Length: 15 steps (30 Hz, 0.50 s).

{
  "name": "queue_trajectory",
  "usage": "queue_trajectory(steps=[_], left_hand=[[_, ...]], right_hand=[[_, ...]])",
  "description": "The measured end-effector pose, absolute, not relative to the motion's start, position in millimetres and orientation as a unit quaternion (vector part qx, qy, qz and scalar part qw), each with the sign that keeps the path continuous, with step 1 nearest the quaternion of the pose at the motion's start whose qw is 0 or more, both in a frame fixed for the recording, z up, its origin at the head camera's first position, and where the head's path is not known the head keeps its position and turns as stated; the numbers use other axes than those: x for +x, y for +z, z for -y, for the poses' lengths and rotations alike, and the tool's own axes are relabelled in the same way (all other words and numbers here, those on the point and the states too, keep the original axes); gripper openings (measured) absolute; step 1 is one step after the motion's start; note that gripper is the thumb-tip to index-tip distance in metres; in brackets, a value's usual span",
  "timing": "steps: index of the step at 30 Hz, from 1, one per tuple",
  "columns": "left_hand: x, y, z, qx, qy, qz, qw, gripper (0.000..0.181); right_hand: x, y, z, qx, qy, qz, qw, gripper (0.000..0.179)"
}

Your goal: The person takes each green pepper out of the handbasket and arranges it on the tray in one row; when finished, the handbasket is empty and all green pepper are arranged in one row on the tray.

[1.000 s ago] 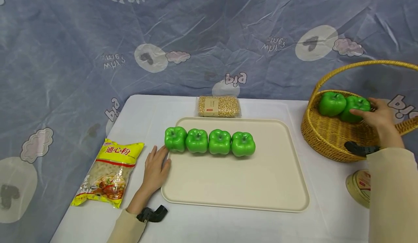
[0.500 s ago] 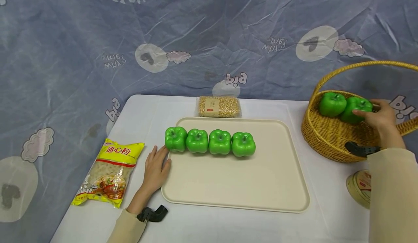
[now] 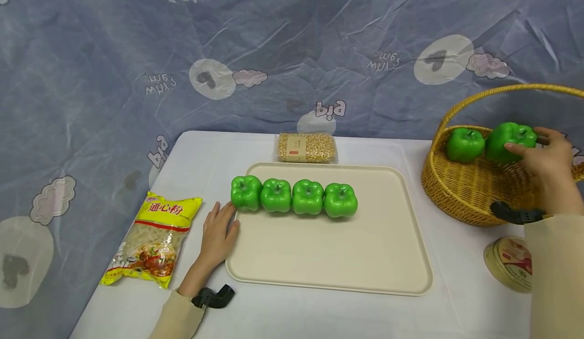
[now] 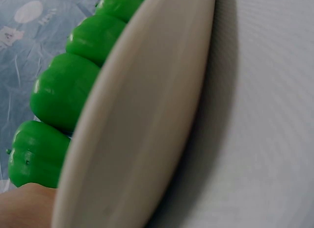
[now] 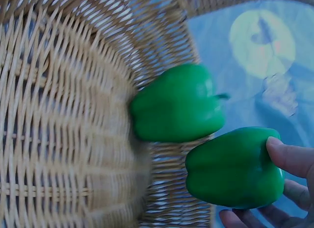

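My right hand (image 3: 549,159) grips a green bell pepper (image 3: 506,144) by its stem end, above the inside of the wicker basket (image 3: 444,197). In the right wrist view the thumb lies on one side of this pepper (image 5: 233,169) and fingers reach round the other. A second bell pepper (image 3: 465,145) sits in the basket beside it. My left hand (image 3: 219,235) rests at the left edge of the beige tray (image 3: 328,258), its fingers extended, nearest the leftmost of several bell peppers (image 3: 246,193) lined up across the tray. Only a bit of that hand shows in the left wrist view.
A yellow pasta bag (image 3: 152,240) lies left of the tray. Behind the tray is a clear pack of corn kernels (image 3: 317,148). A round tin (image 3: 508,263) stands before the basket, partly behind the right sleeve. The basket's tall handle (image 3: 497,91) arches over it.
The right hand has raised the bell pepper from the basket floor and moved it slightly right, apart from the other one. My left hand and the peppers on the tray stay put.
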<state>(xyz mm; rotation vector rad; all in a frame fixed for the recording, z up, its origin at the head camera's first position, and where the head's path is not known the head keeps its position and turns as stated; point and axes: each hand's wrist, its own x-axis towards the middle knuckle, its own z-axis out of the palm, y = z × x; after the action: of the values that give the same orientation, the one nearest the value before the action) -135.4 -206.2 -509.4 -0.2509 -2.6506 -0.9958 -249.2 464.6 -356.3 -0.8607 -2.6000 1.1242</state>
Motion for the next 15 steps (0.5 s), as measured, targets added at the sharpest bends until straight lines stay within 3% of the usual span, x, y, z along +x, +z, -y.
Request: queue_trajectory(steps=[5,15], left_hand=[[-135,-505,207,-0.081,-0.343,0.928,0.123,0.045],[-134,-507,206,-0.083,-0.342,0.926,0.135,0.044]], right_hand=[[-234,-343,-450,-0.291,0.376,0.872,0.114,0.077],[-193,-334,-424,-0.269,0.396,0.862,0.167,0.074]])
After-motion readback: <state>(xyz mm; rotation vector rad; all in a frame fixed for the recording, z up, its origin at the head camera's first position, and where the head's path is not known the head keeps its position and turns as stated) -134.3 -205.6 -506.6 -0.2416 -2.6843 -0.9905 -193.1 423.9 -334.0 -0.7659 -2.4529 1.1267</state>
